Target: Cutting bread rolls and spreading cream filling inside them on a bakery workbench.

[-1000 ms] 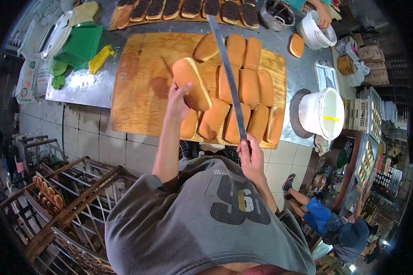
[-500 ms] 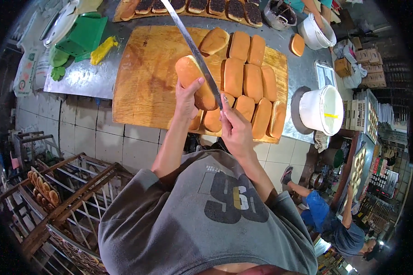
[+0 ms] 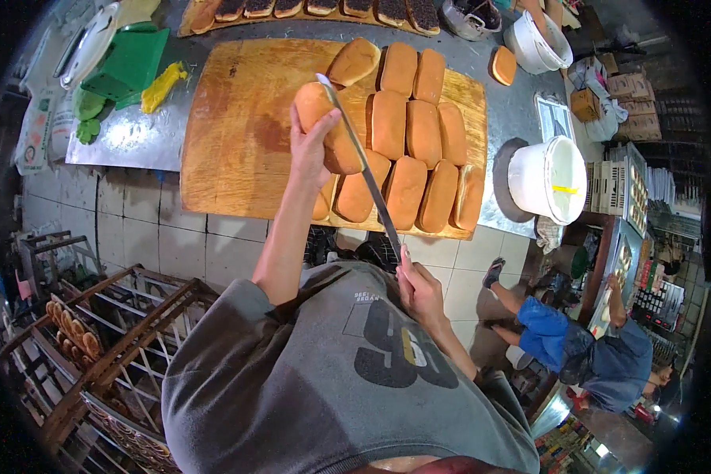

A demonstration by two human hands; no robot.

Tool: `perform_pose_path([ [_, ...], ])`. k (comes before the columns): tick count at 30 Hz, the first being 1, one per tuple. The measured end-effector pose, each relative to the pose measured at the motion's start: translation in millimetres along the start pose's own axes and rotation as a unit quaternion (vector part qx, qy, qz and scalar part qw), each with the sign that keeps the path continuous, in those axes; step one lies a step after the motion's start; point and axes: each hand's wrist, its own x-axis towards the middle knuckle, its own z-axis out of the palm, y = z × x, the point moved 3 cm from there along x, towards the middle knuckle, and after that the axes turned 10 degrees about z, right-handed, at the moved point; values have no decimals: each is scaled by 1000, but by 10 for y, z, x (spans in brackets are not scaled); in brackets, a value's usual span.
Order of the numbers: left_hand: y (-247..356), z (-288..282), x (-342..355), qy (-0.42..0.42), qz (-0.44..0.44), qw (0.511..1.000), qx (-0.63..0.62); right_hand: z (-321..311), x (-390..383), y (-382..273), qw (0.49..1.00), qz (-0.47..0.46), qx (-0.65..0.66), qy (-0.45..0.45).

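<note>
My left hand (image 3: 310,146) grips a browned oblong bread loaf (image 3: 341,150) above the wooden board (image 3: 237,118). Along the loaf's right side lies the blade of a long knife (image 3: 377,197), its tip just past the loaf's far end. Close to my body, my right hand (image 3: 420,291) is closed around the knife's handle end, which the fingers mostly hide. Several similar loaves (image 3: 423,133) lie in rows on the right half of the board. One loaf (image 3: 354,62) rests at a slant near the board's far edge.
Dark-topped bread slices (image 3: 322,6) line another board at the back. A white bucket (image 3: 547,180) stands on the right of the metal table, a second bucket (image 3: 537,43) behind it. Green scale (image 3: 126,67) and yellow cloth (image 3: 163,87) sit left. A person (image 3: 600,347) works at the right.
My right hand has drawn the knife back toward my body, so its tip is now near the loaf's far end. The left hand still holds the loaf. The person at right has shifted.
</note>
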Motion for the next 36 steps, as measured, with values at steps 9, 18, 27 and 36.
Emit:
perform_pose_path([
  [9, -325, 31, -146, -19, -53, 998, 10, 201, 668, -215, 1000, -9, -20, 15],
  [18, -485, 9, -137, -47, -38, 997, 57, 191, 281, 80, 998, 27, -48, 15],
  [27, -283, -71, 596, 13, -51, 992, 115, -64, -367, 549, 997, 62, -43, -31],
  [36, -502, -75, 844, -99, 388, 542, 739, -732, -1185, 1082, 983, 168, -60, 41],
])
